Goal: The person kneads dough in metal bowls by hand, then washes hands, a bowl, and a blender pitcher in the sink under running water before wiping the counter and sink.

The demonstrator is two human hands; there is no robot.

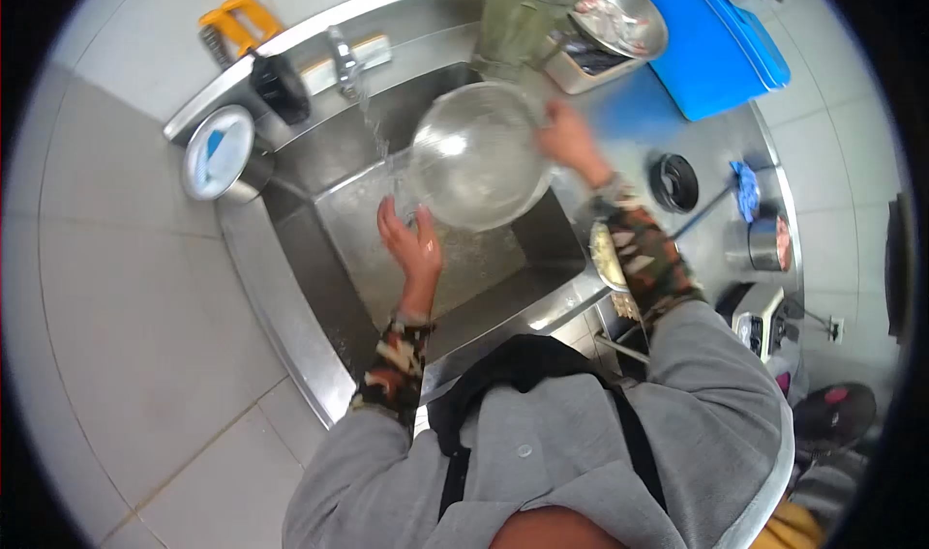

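Over the sink (571, 235) hangs a round, see-through bowl (479, 157), slightly blurred. My right hand (573, 141) grips its right rim. Below its left edge is my left hand (414, 247), wet, with fingers apart and holding nothing; I cannot tell whether a fingertip touches the bowl. Water runs from the faucet (344, 63) in a stream (373, 123) that falls left of the bowl, just above my left fingers. Shallow water lies on the sink's bottom.
Behind the bowl stand a blender jar (518, 22) and a metal bowl (644, 31) with pale pieces. A blue bin (711, 41) is at the back right, a black ring-shaped part (674, 182) nearer. At left are a metal pot (250, 174) and orange-handled tools (242, 22).
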